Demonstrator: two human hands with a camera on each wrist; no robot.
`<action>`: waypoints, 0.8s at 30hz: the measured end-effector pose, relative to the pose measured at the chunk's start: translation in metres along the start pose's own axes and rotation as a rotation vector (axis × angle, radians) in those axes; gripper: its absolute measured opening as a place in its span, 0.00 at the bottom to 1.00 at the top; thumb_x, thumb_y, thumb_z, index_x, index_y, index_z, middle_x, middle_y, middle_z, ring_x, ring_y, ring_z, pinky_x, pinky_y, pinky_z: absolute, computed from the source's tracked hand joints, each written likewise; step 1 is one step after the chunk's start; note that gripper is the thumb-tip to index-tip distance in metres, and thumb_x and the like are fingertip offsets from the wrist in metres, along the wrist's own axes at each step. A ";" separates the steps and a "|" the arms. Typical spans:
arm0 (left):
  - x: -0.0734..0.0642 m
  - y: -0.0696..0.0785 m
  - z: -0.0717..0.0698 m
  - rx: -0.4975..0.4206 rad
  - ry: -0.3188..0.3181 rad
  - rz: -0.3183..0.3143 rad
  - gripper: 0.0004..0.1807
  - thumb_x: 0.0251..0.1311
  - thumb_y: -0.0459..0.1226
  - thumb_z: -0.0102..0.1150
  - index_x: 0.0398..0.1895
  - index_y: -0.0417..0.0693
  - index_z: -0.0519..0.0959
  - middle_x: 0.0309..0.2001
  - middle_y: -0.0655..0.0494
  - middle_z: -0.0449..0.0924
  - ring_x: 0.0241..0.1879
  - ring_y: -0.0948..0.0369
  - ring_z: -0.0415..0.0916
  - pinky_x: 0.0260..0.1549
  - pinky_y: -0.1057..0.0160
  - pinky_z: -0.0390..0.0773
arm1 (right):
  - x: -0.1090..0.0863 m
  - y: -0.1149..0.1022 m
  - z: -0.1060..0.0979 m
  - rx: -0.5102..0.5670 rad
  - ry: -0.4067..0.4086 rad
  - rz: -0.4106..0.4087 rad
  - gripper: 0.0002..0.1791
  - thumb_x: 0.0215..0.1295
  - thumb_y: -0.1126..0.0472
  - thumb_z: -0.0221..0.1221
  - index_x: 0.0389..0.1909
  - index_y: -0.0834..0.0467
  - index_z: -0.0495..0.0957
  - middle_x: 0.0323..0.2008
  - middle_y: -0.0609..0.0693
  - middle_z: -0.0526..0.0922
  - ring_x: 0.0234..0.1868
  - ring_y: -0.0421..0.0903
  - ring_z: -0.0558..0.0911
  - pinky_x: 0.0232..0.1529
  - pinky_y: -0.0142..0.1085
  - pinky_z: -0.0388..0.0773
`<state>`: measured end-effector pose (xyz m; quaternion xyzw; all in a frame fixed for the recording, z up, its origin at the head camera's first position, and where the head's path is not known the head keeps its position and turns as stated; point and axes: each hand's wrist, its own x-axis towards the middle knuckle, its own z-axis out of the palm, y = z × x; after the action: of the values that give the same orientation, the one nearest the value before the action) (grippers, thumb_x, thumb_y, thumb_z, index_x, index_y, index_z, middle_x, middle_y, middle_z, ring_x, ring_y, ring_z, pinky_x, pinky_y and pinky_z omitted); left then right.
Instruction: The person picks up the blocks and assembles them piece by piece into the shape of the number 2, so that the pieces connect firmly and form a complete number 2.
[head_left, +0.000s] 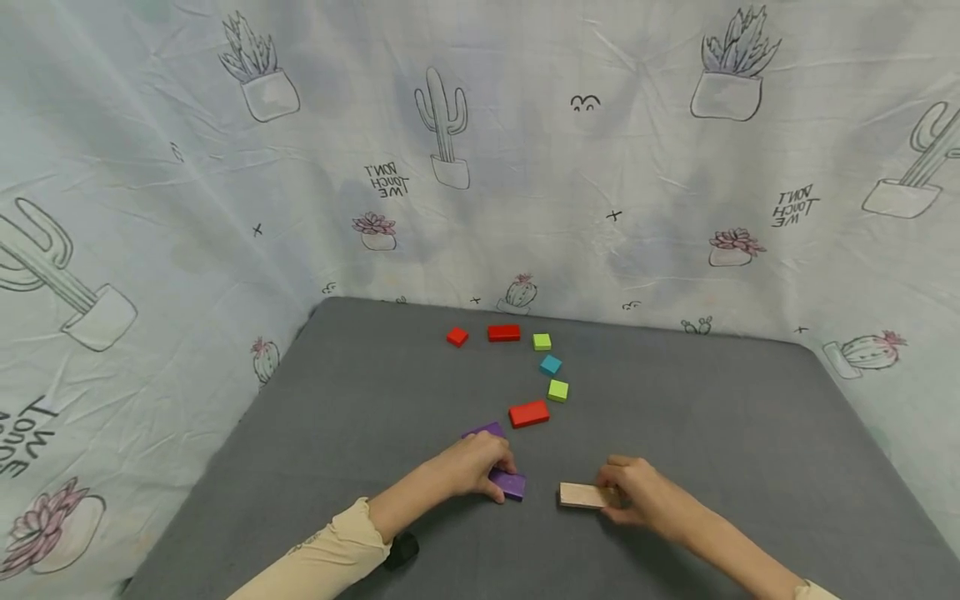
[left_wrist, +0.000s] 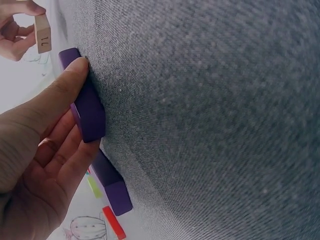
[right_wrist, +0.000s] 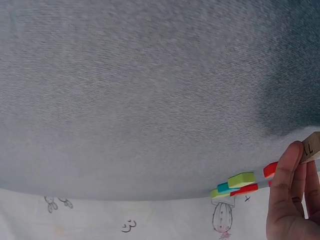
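Note:
My left hand (head_left: 472, 462) pinches a purple block (head_left: 510, 483) on the dark grey cloth, thumb on the near side and fingers on the far side. Just beyond these fingers lies a second purple block (left_wrist: 117, 195), partly hidden by the hand in the head view. To the right, my right hand (head_left: 641, 496) grips the right end of a plain wooden block (head_left: 581, 496) between thumb and fingers. Dark digits show on the wooden block's end (left_wrist: 43, 37) in the left wrist view. A gap separates the purple and wooden blocks.
A red block (head_left: 529, 414) lies beyond the purple ones. Past it, a lime cube (head_left: 558, 391), a blue cube (head_left: 551, 365), another lime cube (head_left: 542, 342), a long red block (head_left: 504, 333) and a small red block (head_left: 457, 337) form a curve. A patterned curtain (head_left: 525, 208) borders the table.

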<state>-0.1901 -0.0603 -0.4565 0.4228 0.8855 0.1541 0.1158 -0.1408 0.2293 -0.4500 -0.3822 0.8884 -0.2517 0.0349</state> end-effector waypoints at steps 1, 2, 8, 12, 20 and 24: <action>0.000 0.000 0.000 -0.001 0.000 0.000 0.16 0.40 0.43 0.78 0.34 0.50 0.86 0.30 0.64 0.78 0.30 0.73 0.71 0.32 0.76 0.71 | 0.001 0.000 0.000 0.002 -0.001 -0.001 0.12 0.49 0.69 0.70 0.30 0.54 0.78 0.27 0.39 0.72 0.26 0.30 0.69 0.23 0.25 0.70; 0.000 0.000 0.000 -0.003 -0.001 0.000 0.16 0.40 0.43 0.78 0.34 0.50 0.86 0.30 0.64 0.78 0.30 0.73 0.71 0.32 0.76 0.71 | 0.001 0.000 0.001 0.002 0.001 -0.006 0.12 0.48 0.69 0.70 0.30 0.54 0.78 0.27 0.39 0.72 0.25 0.30 0.69 0.23 0.25 0.70; 0.000 0.000 0.001 -0.007 0.014 0.019 0.16 0.39 0.42 0.78 0.33 0.49 0.86 0.29 0.64 0.78 0.29 0.73 0.70 0.30 0.76 0.70 | 0.010 -0.003 0.005 -0.027 0.009 -0.027 0.12 0.48 0.70 0.70 0.29 0.54 0.78 0.26 0.39 0.71 0.25 0.30 0.68 0.22 0.24 0.69; 0.000 -0.001 0.002 -0.006 0.019 0.033 0.16 0.38 0.42 0.79 0.32 0.48 0.86 0.28 0.63 0.77 0.27 0.73 0.69 0.29 0.76 0.70 | 0.015 -0.006 0.006 -0.015 -0.016 -0.026 0.11 0.50 0.70 0.69 0.30 0.54 0.78 0.25 0.39 0.70 0.25 0.31 0.68 0.22 0.24 0.68; 0.002 -0.001 0.004 -0.009 0.008 0.016 0.16 0.39 0.42 0.78 0.33 0.49 0.86 0.29 0.65 0.78 0.28 0.74 0.69 0.29 0.77 0.69 | 0.021 -0.009 0.009 0.007 -0.010 -0.059 0.13 0.49 0.71 0.69 0.28 0.54 0.76 0.24 0.38 0.68 0.25 0.31 0.66 0.22 0.23 0.67; 0.003 -0.002 0.003 -0.016 0.000 0.010 0.16 0.40 0.42 0.78 0.33 0.49 0.86 0.29 0.63 0.78 0.28 0.74 0.68 0.29 0.77 0.69 | 0.025 -0.011 0.010 -0.001 -0.033 -0.042 0.13 0.48 0.71 0.70 0.28 0.54 0.76 0.25 0.39 0.69 0.25 0.31 0.68 0.23 0.23 0.68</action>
<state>-0.1924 -0.0592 -0.4601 0.4262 0.8822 0.1617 0.1185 -0.1486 0.2012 -0.4498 -0.4048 0.8796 -0.2458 0.0441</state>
